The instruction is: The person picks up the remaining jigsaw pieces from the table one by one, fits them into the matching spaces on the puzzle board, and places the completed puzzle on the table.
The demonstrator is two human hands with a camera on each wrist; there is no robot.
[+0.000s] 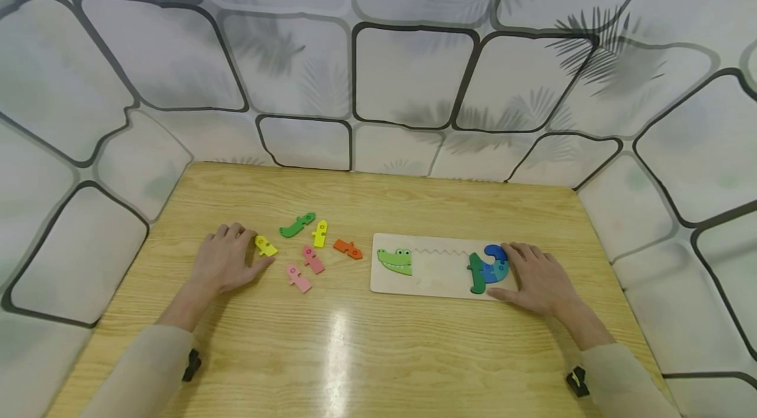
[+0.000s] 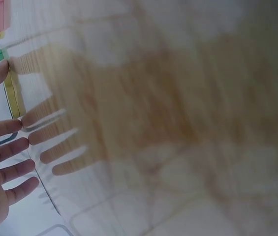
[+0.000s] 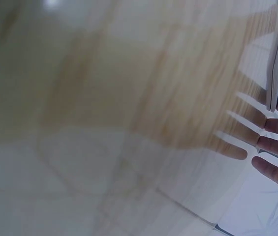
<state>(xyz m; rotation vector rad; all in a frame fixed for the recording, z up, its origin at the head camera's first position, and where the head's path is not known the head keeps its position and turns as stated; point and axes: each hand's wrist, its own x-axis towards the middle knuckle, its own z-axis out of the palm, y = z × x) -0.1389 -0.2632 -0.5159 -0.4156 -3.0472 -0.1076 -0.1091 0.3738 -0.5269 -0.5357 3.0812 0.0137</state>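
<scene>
Left hand (image 1: 227, 261): at the left of the table (image 1: 266, 352), fingers spread wide, thumb and forefinger about a yellow piece (image 1: 265, 246) – whether they touch it, I cannot tell
Loose, right of that hand: a green piece (image 1: 292, 229) on the far side, a second yellow piece (image 1: 320, 235) beside it, an orange piece (image 1: 346, 248) farther right, a dark pink piece (image 1: 314, 262) and a pale pink piece (image 1: 301, 281) nearer
Board (image 1: 437, 281): flat, right of the orange piece, a crocodile head (image 1: 397, 263) at its left end
Board's right end: a dark green piece (image 1: 476, 278), blue pieces (image 1: 497, 271) right of it
Right hand (image 1: 541, 281): around that end – fingers spread wide, forefinger beside the blue pieces, thumb on the near side
Far edge: a pale wall (image 1: 313, 142) with dark outlines
</scene>
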